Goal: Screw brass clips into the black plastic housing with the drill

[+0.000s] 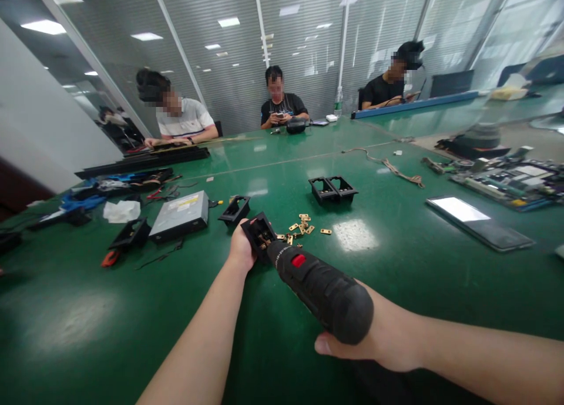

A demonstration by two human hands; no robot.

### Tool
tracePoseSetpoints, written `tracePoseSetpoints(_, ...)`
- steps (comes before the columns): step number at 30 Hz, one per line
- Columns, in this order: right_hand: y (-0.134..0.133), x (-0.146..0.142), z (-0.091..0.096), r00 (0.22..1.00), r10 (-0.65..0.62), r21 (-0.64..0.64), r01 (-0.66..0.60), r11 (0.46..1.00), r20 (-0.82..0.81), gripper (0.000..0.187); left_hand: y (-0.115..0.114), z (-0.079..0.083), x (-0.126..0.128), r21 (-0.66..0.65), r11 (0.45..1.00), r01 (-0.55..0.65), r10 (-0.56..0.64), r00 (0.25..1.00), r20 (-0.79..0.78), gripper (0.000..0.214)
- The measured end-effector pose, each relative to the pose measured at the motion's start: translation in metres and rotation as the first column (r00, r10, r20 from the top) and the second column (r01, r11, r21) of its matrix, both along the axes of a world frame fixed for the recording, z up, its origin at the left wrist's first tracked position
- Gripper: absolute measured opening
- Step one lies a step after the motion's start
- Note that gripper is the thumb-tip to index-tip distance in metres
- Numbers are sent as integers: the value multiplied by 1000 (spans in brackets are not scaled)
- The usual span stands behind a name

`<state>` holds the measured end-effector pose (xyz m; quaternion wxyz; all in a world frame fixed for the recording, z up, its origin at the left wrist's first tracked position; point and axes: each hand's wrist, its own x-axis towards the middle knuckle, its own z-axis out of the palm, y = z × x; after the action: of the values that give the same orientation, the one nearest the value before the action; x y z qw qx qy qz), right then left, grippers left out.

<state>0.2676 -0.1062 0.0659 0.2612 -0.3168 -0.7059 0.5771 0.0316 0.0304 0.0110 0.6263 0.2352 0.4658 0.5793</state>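
I judge the black frame (259, 233) light, stiff and somewhat slick, best held by its outer walls, clear of the opening. It looks dark, hollow and rimmed, with brass-coloured fittings (265, 241) inside. My left hand (241, 249) grips its side, tilted over the green table (132, 317) near loose plates (303, 226); my right hand (388, 334) is wrapped round the power driver (321, 284), nose at the frame. Tip contact: I cannot tell.

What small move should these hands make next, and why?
I'd guess the right hand should gently press the black, cylindrical power driver with the red switch toward the black plastic frame: the driver's nose points there, gold-coloured metal shows inside, and the left hand grips the frame. The tip itself is hidden.
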Motion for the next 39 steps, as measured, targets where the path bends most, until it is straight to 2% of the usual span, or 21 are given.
tracePoseSetpoints(5, 1, 0, 2, 1000, 18, -30, -19, 999, -20, 15, 0, 1, -1, -33, 999, 2, -2, 1000, 12, 27)
tracePoseSetpoints(10, 2, 1, 1, 1000, -15, -43, 16, 999, 7, 21, 0, 0, -2, 16, 999, 29, -29, 1000, 6, 28)
tracePoseSetpoints(13, 2, 3, -9, 1000, 6, -147, -11, 989, -31, 25, -1, -1, -2, 33, 998, 47, -47, 999, 6, 29)
tracePoseSetpoints(15, 2, 3, -17, 995, 39, -297, -66, 953, -96, 28, -2, -1, -3, 39, 998, 43, -44, 999, 8, 27)
tracePoseSetpoints(18, 1, 3, -24, 988, 2, -424, -68, 903, -154, 35, -1, -2, -3, 56, 998, 35, -36, 999, 14, 23)
tracePoseSetpoints(22, -1, -3, -24, 963, -153, -587, -6, 810, -220, 37, 1, -5, -3, 45, 998, 38, -40, 999, 27, 25)
tracePoseSetpoints(24, -3, -6, -23, 945, -223, -634, 23, 773, -237, 34, 2, -6, -3, 32, 999, 21, -22, 1000, 19, 25)
tracePoseSetpoints(27, -5, -8, -22, 935, -256, -657, 35, 753, -244, 34, 3, -8, -3, 52, 998, -26, 25, 1000, 15, 16)
tracePoseSetpoints(30, -5, -6, -24, 939, -253, -649, 43, 759, -234, 36, 3, -8, -2, 38, 998, -44, 42, 998, 40, 12)
tracePoseSetpoints(33, -3, -3, -26, 951, -218, -599, 44, 799, -221, 39, 2, -6, 0, 6, 999, -53, 53, 997, 55, 13)
tracePoseSetpoints(37, 1, 2, -22, 963, -202, -527, 80, 846, -177, 58, 2, -3, 0, -33, 998, -53, 55, 996, 64, 17)
tracePoseSetpoints(39, 2, 4, -19, 974, -178, -475, 90, 875, -143, 59, 2, -4, 0, -34, 999, -37, 38, 998, 54, 18)
